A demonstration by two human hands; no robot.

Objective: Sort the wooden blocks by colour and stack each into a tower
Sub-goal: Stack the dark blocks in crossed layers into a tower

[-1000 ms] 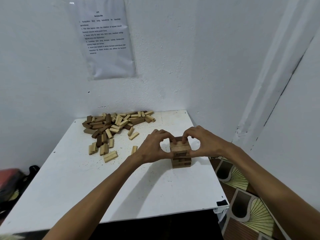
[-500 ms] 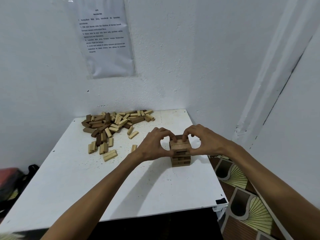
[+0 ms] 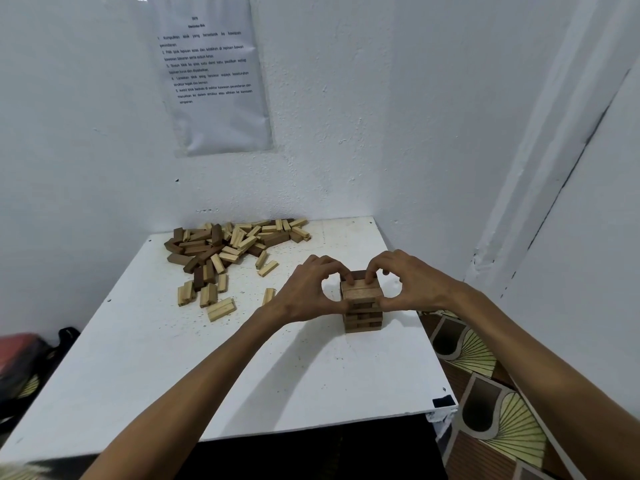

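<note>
Pinching the top layer of a short brown tower (image 3: 363, 308) from opposite sides, the left hand (image 3: 304, 294) and right hand (image 3: 414, 289) curl around it, probably to square it up. The tower stands near the right edge of a white surface (image 3: 207, 375). Loose blocks (image 3: 228, 249), light and dark, are heaped at the back by a white wall.

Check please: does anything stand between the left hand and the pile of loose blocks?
Nothing upright. The left hand grips the tower; toward the pile only scattered light blocks lie flat on the white table, and they look easy to pass over.
</note>
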